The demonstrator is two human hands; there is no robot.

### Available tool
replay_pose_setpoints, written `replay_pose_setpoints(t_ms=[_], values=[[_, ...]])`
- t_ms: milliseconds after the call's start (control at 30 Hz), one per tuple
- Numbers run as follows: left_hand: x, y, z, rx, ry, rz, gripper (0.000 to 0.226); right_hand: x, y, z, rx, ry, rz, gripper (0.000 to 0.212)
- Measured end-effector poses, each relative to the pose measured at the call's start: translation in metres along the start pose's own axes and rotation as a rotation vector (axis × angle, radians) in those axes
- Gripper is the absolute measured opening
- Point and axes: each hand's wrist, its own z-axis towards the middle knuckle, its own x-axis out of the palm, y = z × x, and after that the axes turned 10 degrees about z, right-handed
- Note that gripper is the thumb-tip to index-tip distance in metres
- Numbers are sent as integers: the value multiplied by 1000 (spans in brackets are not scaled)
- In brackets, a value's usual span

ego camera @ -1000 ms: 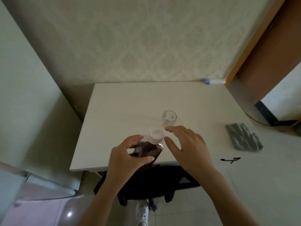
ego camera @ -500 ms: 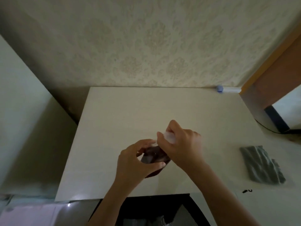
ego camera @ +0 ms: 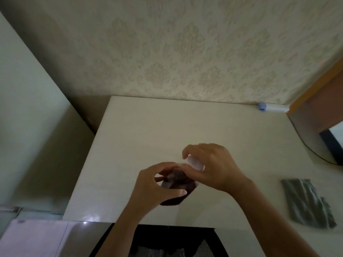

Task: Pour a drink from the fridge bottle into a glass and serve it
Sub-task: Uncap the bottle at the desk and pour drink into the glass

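Nearest, the left hand (ego camera: 157, 188) wraps the bottle (ego camera: 177, 190) of dark drink, standing on the desk (ego camera: 144, 138) close to its front edge. Just beyond, the right hand (ego camera: 213, 167) pinches the white cap (ego camera: 194, 163), which sits lifted off the open neck. With the top open, a squeeze or tilt could slop drink onto the desk, and the cap could slip from the fingertips. The glass is hidden, probably behind the right hand, so a blind pour may miss or knock it. The grey cloth (ego camera: 308, 203) lies well apart.
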Motion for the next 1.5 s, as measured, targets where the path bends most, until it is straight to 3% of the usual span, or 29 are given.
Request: replay_pose_setpoints(t_ms=[133,233,400,700,867,1000,1133,1333,1500], values=[[8,-1,-3,-11,-153,322,58,13,1,-2,278,-109,-102,34],[11,-4,-7,22,-224,403,59,19,6,1,452,-167,-25,30],[7,0,-12,44,-236,306,57,17,7,-1,281,-227,92,22],[-9,6,-9,86,-86,292,59,8,2,-12,64,-55,151,21],[-9,6,-6,25,-6,164,56,8,3,-12,47,-26,106,26],[0,1,-7,13,-101,336,55,13,7,-5,293,-47,-14,24],[6,-7,-5,54,-200,489,55,23,8,-2,533,-218,32,23],[0,-4,-1,57,-147,295,57,24,5,-3,245,-390,137,22],[-14,3,5,10,22,65,56,11,1,-3,-16,-204,198,13]])
